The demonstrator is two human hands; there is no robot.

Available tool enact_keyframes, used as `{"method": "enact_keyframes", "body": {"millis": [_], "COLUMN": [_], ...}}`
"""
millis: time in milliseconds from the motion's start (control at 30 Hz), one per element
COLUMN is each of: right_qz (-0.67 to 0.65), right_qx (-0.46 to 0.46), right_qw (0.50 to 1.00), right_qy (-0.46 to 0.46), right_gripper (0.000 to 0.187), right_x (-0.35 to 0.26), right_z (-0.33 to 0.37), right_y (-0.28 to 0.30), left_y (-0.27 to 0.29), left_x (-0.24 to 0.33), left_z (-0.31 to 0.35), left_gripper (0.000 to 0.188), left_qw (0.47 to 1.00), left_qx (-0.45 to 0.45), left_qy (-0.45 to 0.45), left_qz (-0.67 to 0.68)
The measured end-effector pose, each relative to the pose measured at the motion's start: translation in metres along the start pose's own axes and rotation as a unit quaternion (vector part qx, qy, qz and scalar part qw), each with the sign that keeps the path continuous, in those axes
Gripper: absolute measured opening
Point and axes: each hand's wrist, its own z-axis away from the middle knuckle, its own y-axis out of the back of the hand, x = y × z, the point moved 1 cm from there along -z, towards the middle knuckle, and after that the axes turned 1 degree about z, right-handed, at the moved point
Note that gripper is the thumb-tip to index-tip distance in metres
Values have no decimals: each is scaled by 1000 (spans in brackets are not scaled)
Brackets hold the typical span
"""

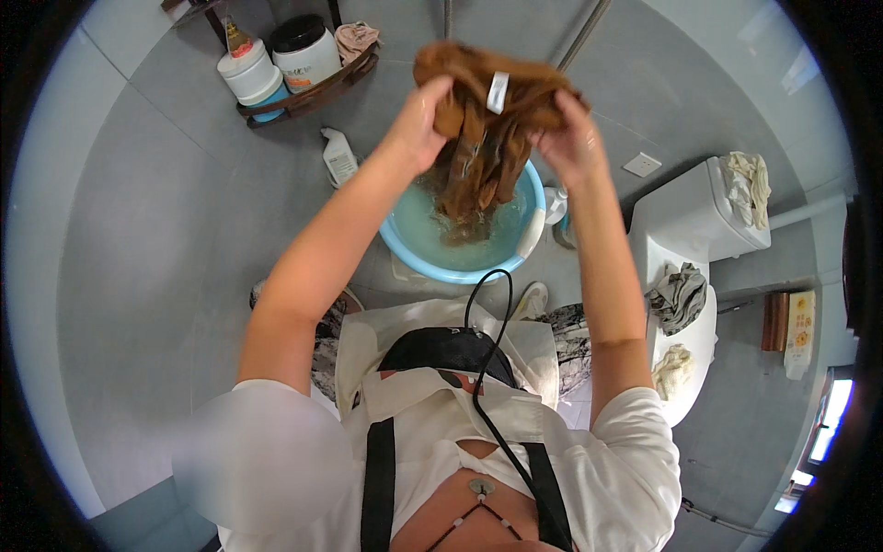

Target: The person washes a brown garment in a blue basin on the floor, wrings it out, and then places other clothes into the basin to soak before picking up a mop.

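Observation:
A wet brown garment with a white label hangs stretched between my two hands. Its lower end dips into cloudy water in a light blue basin. My left hand is closed on the garment's left side, and my right hand grips its right side. Both hands are raised over the far part of the basin. Folds of the cloth hide some of my fingertips.
Left of the basin stands a white bottle; another white bottle is at its right. A corner shelf holds tubs. At right, cloths lie on a toilet, including a grey cloth. A black cable hangs before me.

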Motion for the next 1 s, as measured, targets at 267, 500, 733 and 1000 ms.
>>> {"method": "enact_keyframes", "body": {"millis": [267,500,733,1000], "right_qz": [706,818,800,786], "right_qx": [10,-75,-149,-104], "right_qw": [707,533,535,579], "right_qy": [-36,-202,-227,-191], "right_gripper": [55,84,76,53], "right_x": [146,197,201,173], "right_z": [8,30,11,9], "right_y": [115,107,108,117], "left_y": [127,128,153,124], "left_x": [-120,-159,-195,-148], "left_z": [-18,-3,-18,-16], "left_gripper": [54,74,79,54], "left_qw": [639,512,520,462], "left_qx": [-31,-69,-11,-73], "left_qy": [91,210,188,198], "left_qz": [-763,-830,-833,-862]}}
